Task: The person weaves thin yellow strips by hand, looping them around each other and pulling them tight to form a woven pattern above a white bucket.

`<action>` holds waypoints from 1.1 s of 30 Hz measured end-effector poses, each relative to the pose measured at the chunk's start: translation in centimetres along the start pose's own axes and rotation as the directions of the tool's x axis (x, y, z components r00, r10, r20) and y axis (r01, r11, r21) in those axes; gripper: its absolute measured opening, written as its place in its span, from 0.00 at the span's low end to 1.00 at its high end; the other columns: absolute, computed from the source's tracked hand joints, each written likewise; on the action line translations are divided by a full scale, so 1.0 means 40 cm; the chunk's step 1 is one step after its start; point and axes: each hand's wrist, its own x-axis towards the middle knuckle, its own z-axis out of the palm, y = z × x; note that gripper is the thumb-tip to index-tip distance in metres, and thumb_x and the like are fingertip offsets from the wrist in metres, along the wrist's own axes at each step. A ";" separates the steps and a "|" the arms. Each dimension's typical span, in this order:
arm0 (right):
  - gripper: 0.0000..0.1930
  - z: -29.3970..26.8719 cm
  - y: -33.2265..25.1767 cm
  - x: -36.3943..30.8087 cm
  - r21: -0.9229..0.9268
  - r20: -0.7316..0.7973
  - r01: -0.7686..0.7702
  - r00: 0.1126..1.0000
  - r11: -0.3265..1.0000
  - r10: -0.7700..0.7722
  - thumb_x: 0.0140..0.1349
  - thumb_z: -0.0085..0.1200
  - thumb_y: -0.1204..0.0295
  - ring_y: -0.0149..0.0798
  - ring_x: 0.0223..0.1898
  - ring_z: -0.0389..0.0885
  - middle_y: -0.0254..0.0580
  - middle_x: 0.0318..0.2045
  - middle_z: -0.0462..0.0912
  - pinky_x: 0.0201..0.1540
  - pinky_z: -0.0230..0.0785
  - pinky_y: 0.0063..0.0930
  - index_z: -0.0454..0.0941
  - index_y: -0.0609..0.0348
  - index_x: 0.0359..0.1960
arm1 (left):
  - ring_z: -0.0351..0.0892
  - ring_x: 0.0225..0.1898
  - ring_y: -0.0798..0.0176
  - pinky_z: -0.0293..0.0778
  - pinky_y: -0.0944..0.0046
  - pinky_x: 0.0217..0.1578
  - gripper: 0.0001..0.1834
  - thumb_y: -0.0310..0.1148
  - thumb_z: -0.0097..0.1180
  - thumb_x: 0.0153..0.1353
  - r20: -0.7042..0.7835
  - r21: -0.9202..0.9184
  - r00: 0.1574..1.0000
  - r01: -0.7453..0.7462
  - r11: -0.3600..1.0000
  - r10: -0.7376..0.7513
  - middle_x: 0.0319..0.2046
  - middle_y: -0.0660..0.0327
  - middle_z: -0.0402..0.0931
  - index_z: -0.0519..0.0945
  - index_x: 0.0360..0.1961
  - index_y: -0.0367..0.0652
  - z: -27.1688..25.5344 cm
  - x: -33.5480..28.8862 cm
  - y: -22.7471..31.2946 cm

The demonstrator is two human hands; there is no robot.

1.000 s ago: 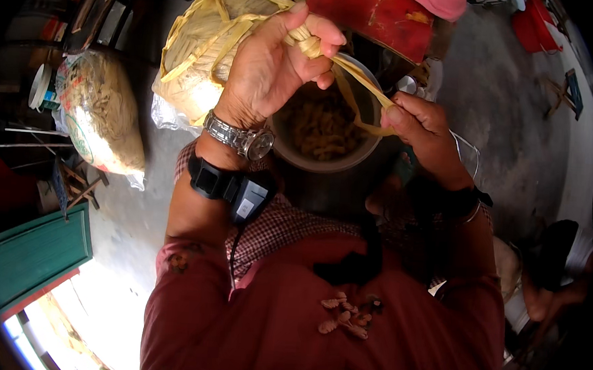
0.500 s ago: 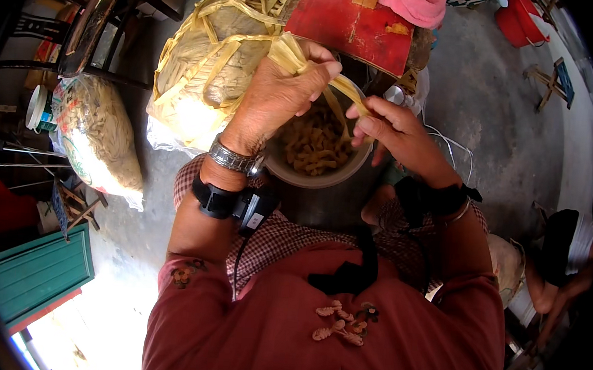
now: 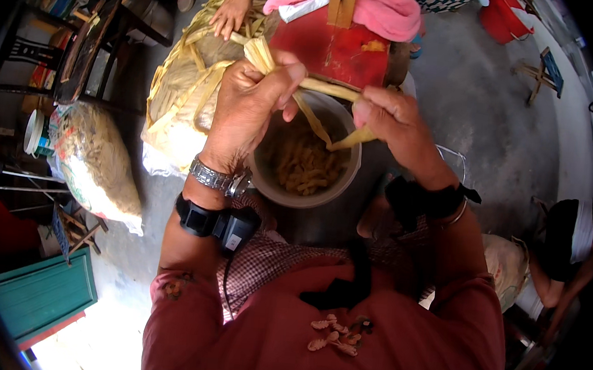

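Note:
My left hand (image 3: 243, 109) is closed in a pinch around the folded end of long, flat, pale yellow plant-like strips (image 3: 329, 88). My right hand (image 3: 400, 127) grips another part of the strips, so one length runs taut between both hands. A second length hangs down in a V, its lower end rising to the right hand. Beneath them sits a pale round bucket (image 3: 350, 182), holding many short yellow-brown curled or knotted pieces (image 3: 304, 168). What exactly the strips are, I cannot tell.
A large plastic-wrapped heap of pale strips (image 3: 182, 101) lies at left, with another person's hand (image 3: 233, 12) on it. Beyond the bucket stands a red-topped table (image 3: 340, 57) with a wooden block (image 3: 340, 9) and pink towel (image 3: 384, 9). A full sack (image 3: 95, 164) lies farther left.
My hands have moved apart, drawing the strip straighter between them, and my right hand has closed more tightly. Another person's hand has come onto the heap. The whole view has shifted slightly.

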 end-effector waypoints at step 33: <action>0.10 0.266 -0.103 -0.151 0.300 0.510 0.257 0.771 0.919 -0.382 0.61 0.53 0.68 0.48 0.24 0.75 0.44 0.20 0.72 0.26 0.65 0.37 0.70 0.59 0.27 | 0.67 0.16 0.68 0.70 0.70 0.22 0.18 0.41 0.38 0.70 0.101 -0.068 0.750 0.660 0.748 -0.653 0.22 0.62 0.73 0.70 0.49 0.37 -0.037 -0.108 -0.116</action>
